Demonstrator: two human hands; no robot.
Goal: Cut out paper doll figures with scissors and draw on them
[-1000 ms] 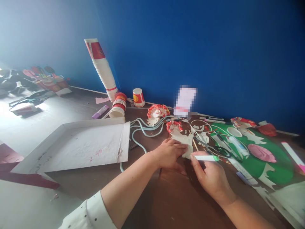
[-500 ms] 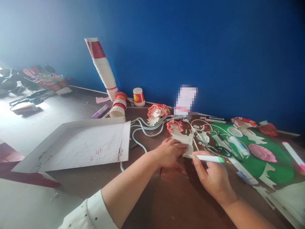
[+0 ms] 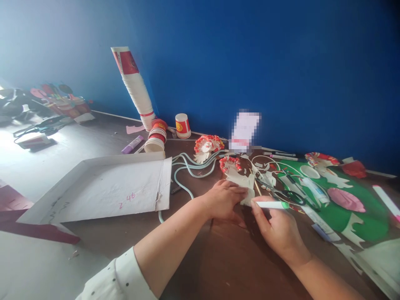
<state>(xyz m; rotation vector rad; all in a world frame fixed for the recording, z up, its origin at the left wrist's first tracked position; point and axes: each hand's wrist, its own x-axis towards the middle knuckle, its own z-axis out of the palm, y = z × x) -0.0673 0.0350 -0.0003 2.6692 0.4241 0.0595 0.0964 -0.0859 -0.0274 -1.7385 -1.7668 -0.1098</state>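
Observation:
My right hand (image 3: 279, 233) pinches a white marker (image 3: 268, 204) with a green end, its shaft pointing right and the other end hidden by my fingers near the paper. Under the fingers of my left hand (image 3: 225, 200), which lies flat and stretched out, is a white paper cut-out (image 3: 242, 181). This cut-out reaches up to a curled red-and-white rim (image 3: 230, 163) that looks cut from a paper cup. Just right of the hands lie black-handled scissors (image 3: 290, 197) and a thin wooden stick (image 3: 258, 187).
A white cardboard lid (image 3: 115, 191) lies at left. Behind it lean stacked paper cups (image 3: 137, 91), and one cup (image 3: 183, 126) stands upside down. Pale cables (image 3: 190, 166) run beside the lid. On a green sheet (image 3: 375, 225) at right are a glue tube (image 3: 315, 191) and a pink oval (image 3: 346, 199).
The marker has shifted slightly left in my right hand. My left hand stays on the paper. The whole view has moved a little.

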